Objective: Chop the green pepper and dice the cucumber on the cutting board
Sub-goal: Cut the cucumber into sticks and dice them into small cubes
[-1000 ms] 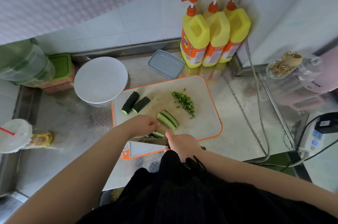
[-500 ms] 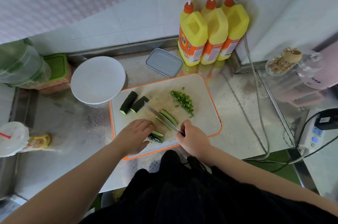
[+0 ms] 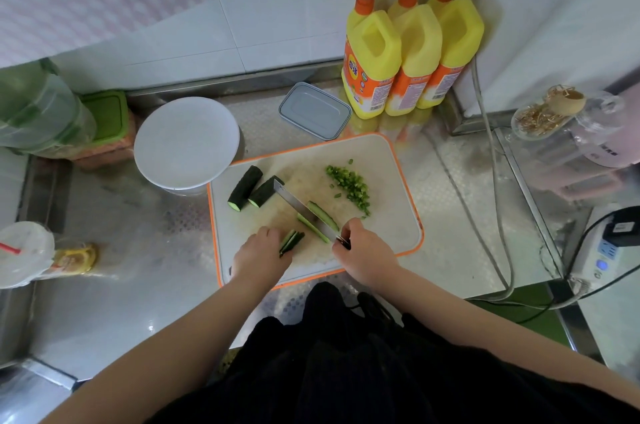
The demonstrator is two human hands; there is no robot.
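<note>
Knife [image 3: 304, 210] is gripped by right hand [image 3: 363, 250], blade laid over cucumber strips [image 3: 323, 216] on cutting board [image 3: 391, 216]. More cucumber slices [image 3: 292, 242] are pinched by left hand [image 3: 259, 255]. Chopped pepper [image 3: 349, 186] is piled nearby; two cucumber chunks [image 3: 254, 190] at board's far-left.

light: bright, soft, even daylight | shadows: faint around the cutting board [image 3: 391, 160] | glare: mild sheen on steel counter [image 3: 450, 209] right of the board | blur: soft at frame edges left of the board | distortion: wide-angle bowing of wall lines behind the board
</note>
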